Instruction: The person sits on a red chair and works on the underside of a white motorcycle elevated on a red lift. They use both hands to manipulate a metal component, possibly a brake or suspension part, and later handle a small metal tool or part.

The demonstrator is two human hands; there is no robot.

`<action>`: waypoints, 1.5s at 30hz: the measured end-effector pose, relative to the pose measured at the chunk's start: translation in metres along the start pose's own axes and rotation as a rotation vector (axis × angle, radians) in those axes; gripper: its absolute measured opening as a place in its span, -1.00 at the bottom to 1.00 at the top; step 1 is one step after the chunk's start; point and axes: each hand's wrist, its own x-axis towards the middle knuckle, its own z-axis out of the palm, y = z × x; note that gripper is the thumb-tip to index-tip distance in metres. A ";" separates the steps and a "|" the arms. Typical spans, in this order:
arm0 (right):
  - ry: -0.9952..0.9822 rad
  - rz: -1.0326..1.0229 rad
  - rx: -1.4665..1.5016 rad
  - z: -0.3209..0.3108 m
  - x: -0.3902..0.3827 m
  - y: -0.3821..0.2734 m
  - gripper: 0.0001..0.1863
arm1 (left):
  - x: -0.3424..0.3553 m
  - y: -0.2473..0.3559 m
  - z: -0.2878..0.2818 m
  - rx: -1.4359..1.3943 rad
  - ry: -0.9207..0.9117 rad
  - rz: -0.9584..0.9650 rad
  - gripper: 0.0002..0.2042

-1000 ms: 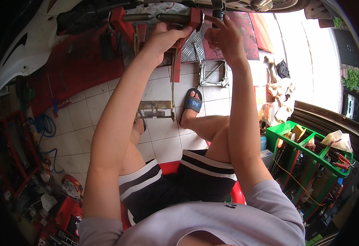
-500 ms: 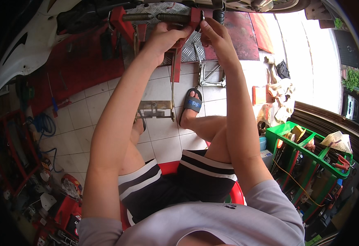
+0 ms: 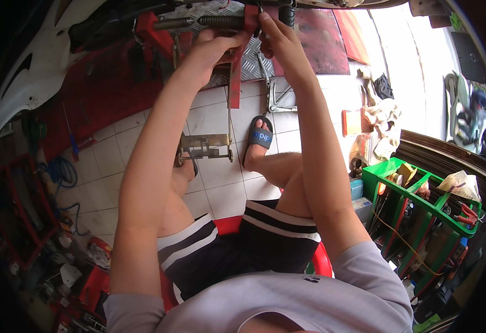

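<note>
Several fingers of the left hand curled around a red metal frame at the upper middle, grasping it just below two ribbed metal bars, with the right hand bent at the frame's right end, fingertips against it, impossible to make out whether pinching anything. Nearer the body, a red arm pointing down toward a brass-coloured bracket, with a dark sandal just right of it and a silver metal part beyond the sandal. Farther out, a blue hose at left, a white panel at upper left and, at right, a green tray with red-handled pliers.
</note>
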 end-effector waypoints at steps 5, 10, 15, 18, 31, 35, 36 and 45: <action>-0.030 -0.022 -0.010 -0.002 0.004 0.005 -0.58 | 0.005 -0.008 -0.001 0.047 0.020 0.118 -0.69; -0.085 -0.050 0.019 -0.005 0.004 0.011 -0.56 | 0.026 -0.027 0.006 0.272 0.178 0.256 -0.74; -0.136 -0.085 0.078 0.000 0.003 0.008 -0.57 | 0.027 -0.023 0.003 0.213 0.156 0.342 -0.75; -0.115 -0.165 0.021 0.002 0.005 0.015 -0.61 | 0.038 -0.028 0.009 0.156 0.138 0.431 -0.73; -0.182 -0.097 0.043 -0.027 0.011 0.013 -0.61 | 0.022 -0.010 0.052 0.347 0.282 0.074 -0.57; -0.118 -0.089 0.004 -0.008 0.012 0.005 -0.48 | 0.035 -0.058 -0.012 0.749 -0.130 -0.125 -0.50; -0.081 -0.079 -0.045 -0.020 0.010 0.006 -0.48 | 0.026 -0.065 0.001 1.010 -0.223 -0.004 -0.50; -0.073 -0.163 -0.308 -0.015 0.011 0.006 -0.63 | -0.064 -0.081 0.011 1.493 -0.713 -0.119 -0.44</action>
